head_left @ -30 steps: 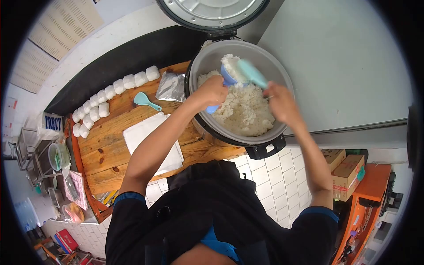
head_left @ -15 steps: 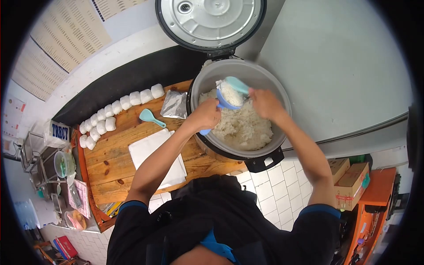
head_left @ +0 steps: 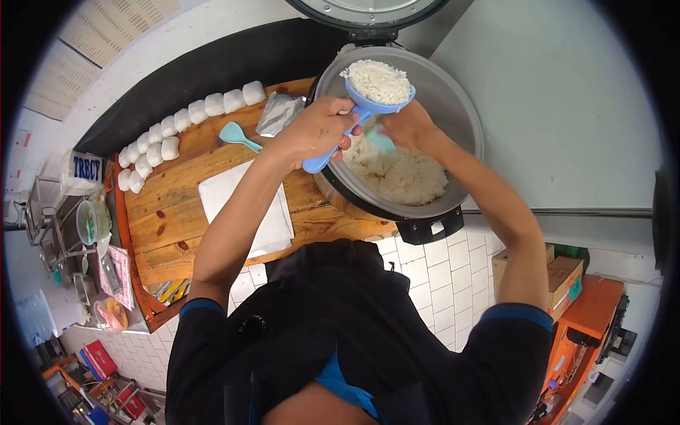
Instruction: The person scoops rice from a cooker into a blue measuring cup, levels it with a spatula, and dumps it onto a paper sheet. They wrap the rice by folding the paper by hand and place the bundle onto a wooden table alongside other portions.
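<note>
My left hand (head_left: 322, 131) is closed round the handle of a blue scoop (head_left: 360, 117), raised over the near-left part of the pot. White cooked rice (head_left: 379, 81) is heaped in the scoop's bowl. Lower and to the right, my right hand (head_left: 409, 126) grips a pale turquoise rice paddle (head_left: 381, 142), whose blade is near the loose rice (head_left: 411, 177) inside the cooker. The large rice cooker (head_left: 464, 131) has a grey inner pot, and its lid (head_left: 375, 10) stands raised at the back.
On the wooden table (head_left: 170, 227) are wrapped white rice portions (head_left: 214, 105) in rows, a second turquoise paddle (head_left: 232, 132), a foil packet (head_left: 280, 113) and white paper sheets (head_left: 241, 205). Cardboard boxes (head_left: 563, 276) stand at the right, beside an orange shelf (head_left: 595, 301).
The scoop has risen and come closer to the camera, still full of rice. My right hand has taken the paddle from the scoop's top down towards the rice. The view has shifted.
</note>
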`<state>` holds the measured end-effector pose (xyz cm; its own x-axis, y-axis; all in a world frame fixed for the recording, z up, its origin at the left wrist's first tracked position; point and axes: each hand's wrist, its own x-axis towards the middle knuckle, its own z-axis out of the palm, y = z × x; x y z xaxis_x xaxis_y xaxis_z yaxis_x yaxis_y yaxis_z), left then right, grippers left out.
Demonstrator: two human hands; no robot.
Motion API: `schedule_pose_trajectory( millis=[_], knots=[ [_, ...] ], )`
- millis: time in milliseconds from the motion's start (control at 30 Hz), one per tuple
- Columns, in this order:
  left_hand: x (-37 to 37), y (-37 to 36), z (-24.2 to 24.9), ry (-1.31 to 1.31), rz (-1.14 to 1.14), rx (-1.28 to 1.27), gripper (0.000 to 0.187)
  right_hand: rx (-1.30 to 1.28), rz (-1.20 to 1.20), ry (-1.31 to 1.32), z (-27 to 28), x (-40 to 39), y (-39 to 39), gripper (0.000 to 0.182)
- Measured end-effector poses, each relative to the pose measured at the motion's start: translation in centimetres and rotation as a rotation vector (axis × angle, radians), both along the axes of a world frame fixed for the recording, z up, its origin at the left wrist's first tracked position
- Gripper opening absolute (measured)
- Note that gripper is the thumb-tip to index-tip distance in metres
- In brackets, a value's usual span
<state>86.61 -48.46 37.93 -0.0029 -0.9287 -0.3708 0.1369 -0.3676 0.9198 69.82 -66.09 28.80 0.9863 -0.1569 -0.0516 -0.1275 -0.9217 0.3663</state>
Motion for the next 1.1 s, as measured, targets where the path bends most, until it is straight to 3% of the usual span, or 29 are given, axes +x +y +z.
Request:
schedule_pose_trajectory(
  millis=[33, 67, 133, 367, 500, 533, 600, 633, 667, 767, 800, 867, 967, 1067, 1100],
  knots=[
    [0.2, 0.4, 0.1, -0.018, 0.02, -0.011, 0.022, 0.175, -0.042, 0.134, 1.0, -0.6, 0.6, 0.022],
    [0.5, 0.6, 0.2, -0.037, 0.039, -0.022, 0.022, 0.169, -0.037, 0.133, 1.7, -1.3, 1.6, 0.022],
    [1.0, 1.0, 0.1, -0.059, 0.037, -0.039, 0.022, 0.455, -0.11, 0.083, 2.4, -2.7, 3.2, 0.023],
    [1.4, 0.9, -0.3, -0.171, 0.075, -0.03, 0.024, 0.75, -0.268, -0.03, 3.0, -6.6, 1.3, 0.027],
    [1.9, 0.2, -1.0, -0.285, 0.059, -0.031, 0.024, 0.83, -0.604, -0.11, 6.8, -7.5, 0.6, 0.029],
    [2.3, -0.3, -1.6, -0.355, -0.001, -0.032, 0.022, 0.825, -0.605, -0.115, 8.0, -7.7, 0.5, 0.029],
    [2.4, -1.5, -2.6, -0.428, -0.06, -0.04, 0.022, 0.466, -0.715, -0.427, 9.8, -8.4, 0.9, 0.029],
    [1.8, -2.3, -3.2, -0.568, -0.104, -0.1, 0.021, 0.463, -0.716, -0.431, 10.0, -8.4, 1.4, 0.029],
    [0.9, -3.0, -3.3, -0.705, -0.147, -0.159, 0.02, 0.365, -0.649, -0.431, 10.1, -8.1, 2.3, 0.028],
    [-2.4, -5.6, -2.9, -0.639, -0.204, -0.056, 0.015, 0.166, -0.386, -0.443, 5.7, -6.8, 5.3, 0.037],
    [-2.7, -6.0, -3.0, -0.643, -0.21, -0.067, 0.015, 0.191, -0.456, -0.357, 5.1, -6.2, 6.9, 0.038],
    [-3.3, -6.3, -3.8, -0.197, -0.083, 0.042, 0.01, 0.218, -0.527, -0.265, 5.0, -7.2, 9.5, 0.039],
    [-2.9, -6.4, -3.9, -0.233, -0.042, 0.03, 0.007, 0.239, -0.403, -0.337, 6.9, -9.4, 12.2, 0.039],
    [-2.1, -7.1, -4.8, -0.247, -0.005, -0.01, 0.007, 0.444, -0.504, -0.284, 9.2, -10.4, 12.7, 0.028],
    [-1.9, -7.1, -5.2, -0.249, -0.012, -0.015, 0.007, 0.429, -0.721, -0.353, 9.5, -10.2, 12.2, 0.023]
  ],
)
